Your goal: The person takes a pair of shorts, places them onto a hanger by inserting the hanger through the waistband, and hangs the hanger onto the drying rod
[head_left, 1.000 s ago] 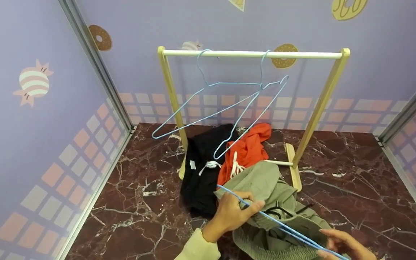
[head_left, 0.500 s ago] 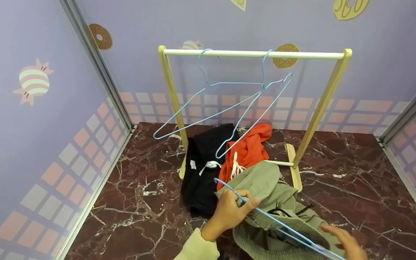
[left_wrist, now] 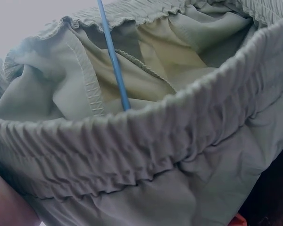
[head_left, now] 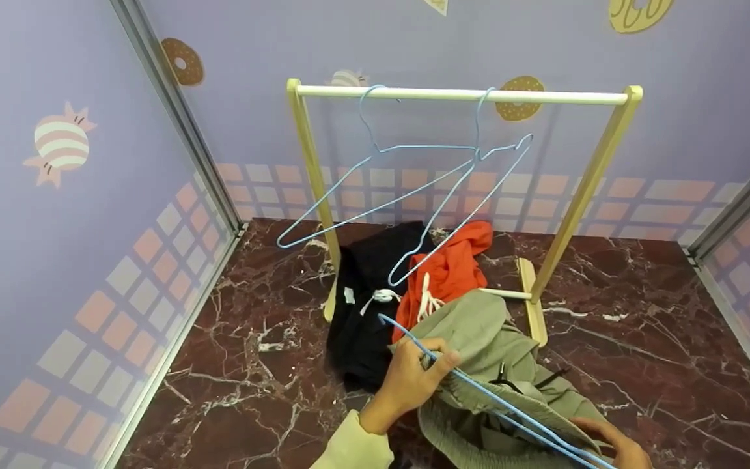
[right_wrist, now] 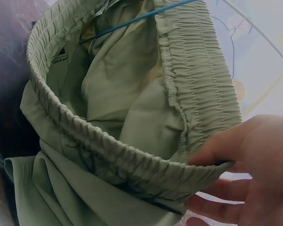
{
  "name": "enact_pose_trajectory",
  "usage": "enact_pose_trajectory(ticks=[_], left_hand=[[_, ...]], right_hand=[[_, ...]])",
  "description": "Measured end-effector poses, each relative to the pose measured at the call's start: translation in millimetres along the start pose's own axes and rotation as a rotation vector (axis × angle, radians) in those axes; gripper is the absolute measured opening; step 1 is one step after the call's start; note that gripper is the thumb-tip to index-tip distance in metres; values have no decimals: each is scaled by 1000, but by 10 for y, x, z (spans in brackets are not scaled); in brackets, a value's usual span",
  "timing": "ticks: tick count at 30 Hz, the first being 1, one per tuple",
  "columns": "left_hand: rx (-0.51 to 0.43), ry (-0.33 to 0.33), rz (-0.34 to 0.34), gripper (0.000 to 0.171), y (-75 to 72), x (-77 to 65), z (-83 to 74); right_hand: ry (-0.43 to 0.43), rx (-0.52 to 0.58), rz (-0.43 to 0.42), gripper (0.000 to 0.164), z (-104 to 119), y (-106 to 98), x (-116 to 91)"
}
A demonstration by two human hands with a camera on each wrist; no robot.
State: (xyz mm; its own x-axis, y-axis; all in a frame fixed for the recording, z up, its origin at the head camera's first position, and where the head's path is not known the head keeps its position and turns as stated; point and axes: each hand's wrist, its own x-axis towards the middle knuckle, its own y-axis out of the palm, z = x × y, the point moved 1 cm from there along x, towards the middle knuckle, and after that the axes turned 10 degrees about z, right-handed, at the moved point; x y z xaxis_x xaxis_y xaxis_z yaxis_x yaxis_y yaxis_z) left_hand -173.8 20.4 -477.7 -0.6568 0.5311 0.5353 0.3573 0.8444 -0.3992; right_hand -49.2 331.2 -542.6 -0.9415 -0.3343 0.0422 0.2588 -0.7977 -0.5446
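An olive-green garment [head_left: 479, 326] lies in a crumpled heap on the dark red, pale-veined floor [head_left: 251, 391], in front of the clothes rack [head_left: 466, 95]. Its wide elastic waistband [left_wrist: 146, 146] is gathered into tight, narrow ruffles and stands open in a loose oval. Inside, the cloth is smooth and softly folded, a paler, yellowish tan in places, with overlocked seams running down it; the waistband's inner edge is wavy. Black drawstring ends [head_left: 554, 376] show on the outside, and below the band the fabric falls in broad, matte creases.

A thin blue hanger [head_left: 499, 397] slants across the opening, part of its wire inside the waistband and its hook tip over a black garment [head_left: 362, 339]. The left hand [head_left: 414, 378] grips the hanger between thumb and fingers; whether it also catches cloth is hidden. The right hand [right_wrist: 254, 160] pinches the waistband's edge, thumb on the inner side and fingers outside. A red-orange garment [head_left: 446, 264] lies just behind the green one.
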Motion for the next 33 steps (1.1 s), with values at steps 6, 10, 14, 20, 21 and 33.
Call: enact_pose_trajectory(ticks=[6, 10, 14, 20, 21, 33], left_hand=[[9, 14, -15, 38, -44, 3, -10], [38, 56, -50, 39, -91, 16, -10], [77, 68, -84, 40, -133, 36, -30], [126, 73, -120, 40, -169, 54, -45], [134, 75, -130, 43, -176, 59, -50], [253, 14, -188, 40, -199, 82, -113]], right_hand=[[-205, 37, -107, 46, -139, 24, -31], [-290, 161, -111, 44, -259, 0, -65], [-380, 255, -133, 42, -229, -77, -93], [68, 215, -351, 28, 408, -185, -208], [151, 217, -362, 31, 448, -211, -230], [249, 389, -446, 25, 515, -458, -347]])
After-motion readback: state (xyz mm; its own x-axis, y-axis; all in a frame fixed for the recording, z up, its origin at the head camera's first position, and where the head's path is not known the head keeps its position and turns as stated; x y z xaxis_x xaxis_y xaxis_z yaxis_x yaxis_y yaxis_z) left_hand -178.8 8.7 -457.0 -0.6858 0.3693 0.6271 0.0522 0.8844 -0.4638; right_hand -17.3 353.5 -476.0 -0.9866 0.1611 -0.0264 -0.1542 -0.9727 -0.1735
